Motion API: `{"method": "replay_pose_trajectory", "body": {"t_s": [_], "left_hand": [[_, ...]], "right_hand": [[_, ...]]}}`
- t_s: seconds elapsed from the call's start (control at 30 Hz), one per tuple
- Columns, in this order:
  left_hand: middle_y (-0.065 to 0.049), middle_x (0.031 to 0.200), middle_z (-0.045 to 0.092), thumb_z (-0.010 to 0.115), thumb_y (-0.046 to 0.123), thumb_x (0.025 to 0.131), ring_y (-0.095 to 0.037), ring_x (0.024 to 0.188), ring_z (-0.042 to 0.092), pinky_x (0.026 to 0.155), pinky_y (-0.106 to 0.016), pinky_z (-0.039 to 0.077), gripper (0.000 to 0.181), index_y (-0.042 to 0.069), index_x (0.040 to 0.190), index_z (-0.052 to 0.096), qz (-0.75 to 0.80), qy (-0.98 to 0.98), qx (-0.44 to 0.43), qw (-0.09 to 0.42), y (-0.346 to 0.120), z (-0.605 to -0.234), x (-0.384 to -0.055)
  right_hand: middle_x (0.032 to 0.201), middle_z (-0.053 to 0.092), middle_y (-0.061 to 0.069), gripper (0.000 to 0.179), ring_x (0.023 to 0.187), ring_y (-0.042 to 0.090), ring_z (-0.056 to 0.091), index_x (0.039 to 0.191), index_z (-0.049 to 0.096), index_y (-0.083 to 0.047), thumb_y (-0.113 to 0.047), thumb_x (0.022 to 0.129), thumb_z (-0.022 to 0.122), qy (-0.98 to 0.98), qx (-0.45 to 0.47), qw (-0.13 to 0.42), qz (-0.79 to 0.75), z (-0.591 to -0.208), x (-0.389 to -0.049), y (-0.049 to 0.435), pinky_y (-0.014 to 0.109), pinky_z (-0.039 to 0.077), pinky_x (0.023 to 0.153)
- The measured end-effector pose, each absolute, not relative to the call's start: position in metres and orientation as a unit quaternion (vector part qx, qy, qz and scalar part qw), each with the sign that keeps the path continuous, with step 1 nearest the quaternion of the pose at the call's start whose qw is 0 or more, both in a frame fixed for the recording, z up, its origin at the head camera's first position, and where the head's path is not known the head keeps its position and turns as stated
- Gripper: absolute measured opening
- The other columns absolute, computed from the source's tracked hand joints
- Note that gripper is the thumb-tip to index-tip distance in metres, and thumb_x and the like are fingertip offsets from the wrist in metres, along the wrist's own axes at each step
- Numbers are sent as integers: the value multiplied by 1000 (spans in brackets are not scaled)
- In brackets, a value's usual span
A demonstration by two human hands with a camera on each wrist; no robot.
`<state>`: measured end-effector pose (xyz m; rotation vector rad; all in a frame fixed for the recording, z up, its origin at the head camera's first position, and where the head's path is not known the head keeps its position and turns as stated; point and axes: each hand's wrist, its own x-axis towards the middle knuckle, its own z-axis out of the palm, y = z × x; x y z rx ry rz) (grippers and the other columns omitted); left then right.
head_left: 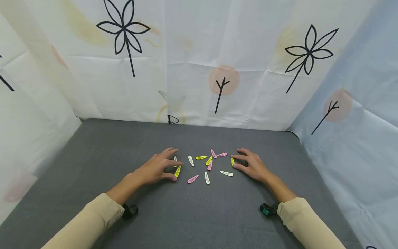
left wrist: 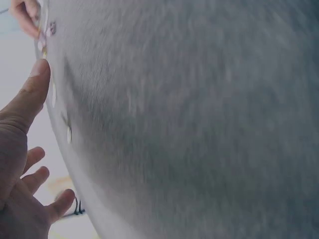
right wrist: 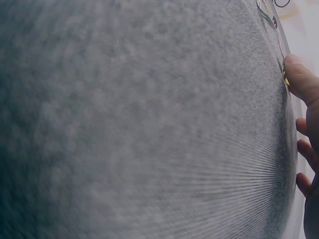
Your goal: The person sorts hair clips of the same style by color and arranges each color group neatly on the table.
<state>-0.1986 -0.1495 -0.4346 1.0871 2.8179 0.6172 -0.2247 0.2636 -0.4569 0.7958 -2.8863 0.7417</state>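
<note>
Several snap hair clips, in yellow, pink and white, lie scattered between the two hands in the head view. My left hand (head_left: 158,166) is at the left of the group, fingers spread and thumb stretched out. A yellow hair clip (head_left: 177,171) lies by its thumb and index finger, and a white hair clip (head_left: 175,159) is partly hidden behind its fingers. My right hand (head_left: 253,165) is at the right, its thumb and index fingertips at the two ends of another yellow hair clip (head_left: 232,162). In the right wrist view, that yellow clip (right wrist: 285,74) shows beside the thumb.
Nearer the middle lie a pink clip (head_left: 193,178), a white clip (head_left: 207,177) and a white clip (head_left: 226,173). A grey cloth (head_left: 199,214) covers the table. Patterned white curtains (head_left: 192,52) stand behind it and at both sides.
</note>
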Motion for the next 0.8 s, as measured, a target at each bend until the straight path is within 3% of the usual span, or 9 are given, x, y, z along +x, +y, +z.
{"method": "replay_pose_trajectory", "body": {"t_s": [0.23,0.6,0.8], "left_hand": [[-25,150,41,83,35,79,-43,139,36,97,-70,35,59,12,131,67,207,928,310,-17,-185,-429,-203],[-31,147,42,78,33,85,-51,134,38,100,-68,34,59,6,135,62,208,952,220,37,-234,-433,-205],[-31,145,44,76,35,87,-52,133,39,96,-78,27,60,5,136,61,201,956,205,55,-244,-436,-206]], "right_hand": [[143,50,22,43,135,42,43,129,68,-10,-27,90,74,-933,258,31,249,-459,-224,263,65,24,107],[143,50,22,44,135,42,43,129,68,-10,-27,90,75,-932,255,36,254,-461,-223,263,66,23,107],[143,50,23,43,134,43,43,128,69,-10,-26,89,76,-930,257,38,261,-460,-223,264,66,23,107]]}}
